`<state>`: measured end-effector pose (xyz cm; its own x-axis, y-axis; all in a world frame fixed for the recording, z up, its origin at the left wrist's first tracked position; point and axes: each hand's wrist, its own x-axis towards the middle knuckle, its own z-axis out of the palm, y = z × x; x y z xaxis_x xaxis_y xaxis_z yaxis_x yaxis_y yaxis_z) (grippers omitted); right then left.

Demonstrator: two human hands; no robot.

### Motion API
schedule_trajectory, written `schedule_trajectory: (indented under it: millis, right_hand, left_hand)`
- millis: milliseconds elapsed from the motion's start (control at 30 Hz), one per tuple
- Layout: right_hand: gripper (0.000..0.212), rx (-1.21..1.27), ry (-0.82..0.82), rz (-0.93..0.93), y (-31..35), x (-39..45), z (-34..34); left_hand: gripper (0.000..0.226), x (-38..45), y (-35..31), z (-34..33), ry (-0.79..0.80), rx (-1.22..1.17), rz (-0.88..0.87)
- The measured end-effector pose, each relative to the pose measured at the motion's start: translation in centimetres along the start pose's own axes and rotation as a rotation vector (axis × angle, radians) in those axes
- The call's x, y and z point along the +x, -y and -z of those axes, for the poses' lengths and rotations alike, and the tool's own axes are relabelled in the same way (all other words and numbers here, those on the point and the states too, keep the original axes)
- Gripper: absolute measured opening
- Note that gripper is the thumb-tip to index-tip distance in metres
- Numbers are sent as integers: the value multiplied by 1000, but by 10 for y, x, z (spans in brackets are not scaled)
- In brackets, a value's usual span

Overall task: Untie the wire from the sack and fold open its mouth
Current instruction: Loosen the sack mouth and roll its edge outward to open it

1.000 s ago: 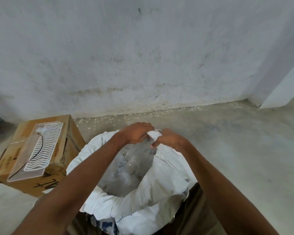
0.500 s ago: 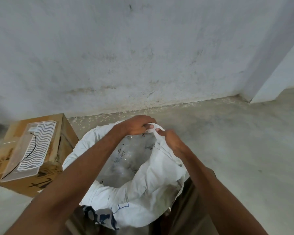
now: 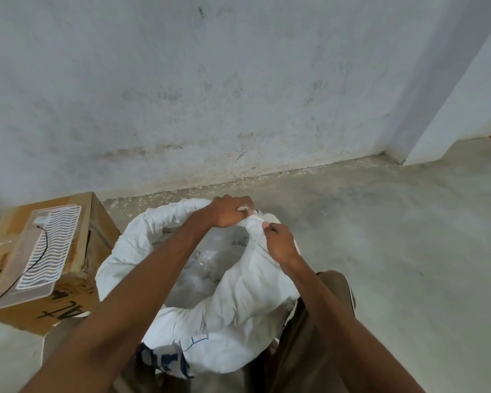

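A white woven sack (image 3: 238,316) stands on the floor between my legs, its mouth wide and its rim rolled outward. Inside shows a clear plastic liner (image 3: 207,268) with printed marks. My left hand (image 3: 227,212) grips the far edge of the rim from above. My right hand (image 3: 278,242) pinches a bunched fold of the same rim just to the right of it. Both hands are closed on the fabric. No wire is visible.
A cardboard box (image 3: 77,268) sits to the left of the sack, with a clear plastic sheet bearing white wavy lines and a black cord (image 3: 40,251) on top. A stained wall (image 3: 238,95) rises close behind. Bare concrete floor (image 3: 394,236) spreads to the right.
My right hand has slid down and to the right along the rim, pulling the fabric fold with it. The left hand stays at the far edge. The mouth looks wider.
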<state>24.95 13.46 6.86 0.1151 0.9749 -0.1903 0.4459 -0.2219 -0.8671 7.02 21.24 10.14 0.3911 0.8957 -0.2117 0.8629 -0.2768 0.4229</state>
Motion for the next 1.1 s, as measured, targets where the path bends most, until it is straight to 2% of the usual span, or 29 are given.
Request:
schedule_trajectory:
  millis: [67, 133, 233, 367, 433, 500, 533, 600, 667, 700, 767, 800, 900, 933, 1000, 1067, 1100]
  right_hand:
    - [30, 206, 29, -136, 11, 10, 0]
    - [33, 337, 134, -277, 19, 25, -1]
    - [34, 396, 216, -295, 26, 30, -3]
    - [59, 40, 54, -53, 20, 6, -4]
    - [68, -105, -7, -11, 18, -11, -7]
    - [69, -237, -55, -10, 12, -20, -14]
    - [63, -239, -78, 10, 7, -17, -16]
    - [47, -60, -96, 39, 2, -9, -16]
    - [40, 171, -81, 10, 7, -2, -11]
    - [39, 276, -53, -25, 11, 1, -7]
    - [41, 477, 84, -109, 21, 6, 1]
    - [46, 568, 146, -135, 22, 10, 4]
    - [47, 749, 308, -204, 21, 10, 8]
    - [52, 760, 290, -244, 16, 12, 6]
    - [69, 650, 260, -273, 5, 15, 2]
    - [67, 352, 209, -208, 8, 8, 0]
    - [72, 182, 129, -189, 12, 2, 1]
  left_hand:
    - [30, -6, -2, -1, 13, -24, -151]
    - [23, -12, -5, 0, 16, -153, -278]
    - [23, -13, -11, 2, -33, -137, -206]
    - [27, -8, -14, 1, -105, -18, -26]
    - [33, -8, -20, 1, -131, -40, 55]
    - [37, -4, -23, -1, -124, -35, 94]
    - [36, -1, -22, -2, -109, -47, 82]
    - [24, 3, -17, -4, -87, -119, 13]
    - [17, 4, -6, -3, -88, -153, -93]
    - [24, 2, -1, -3, -90, -124, -146]
    - [40, -4, 5, -6, -91, -58, -228]
    - [40, -4, 6, -8, -109, -49, -254]
    - [22, -8, -3, -9, -183, 29, -274]
    - [16, -9, -9, -7, -177, 86, -260]
    - [21, -8, -18, -7, -162, 197, -187]
    - [33, -5, -24, -5, -161, 232, -90]
    - [42, -3, -26, -3, -166, 242, -44]
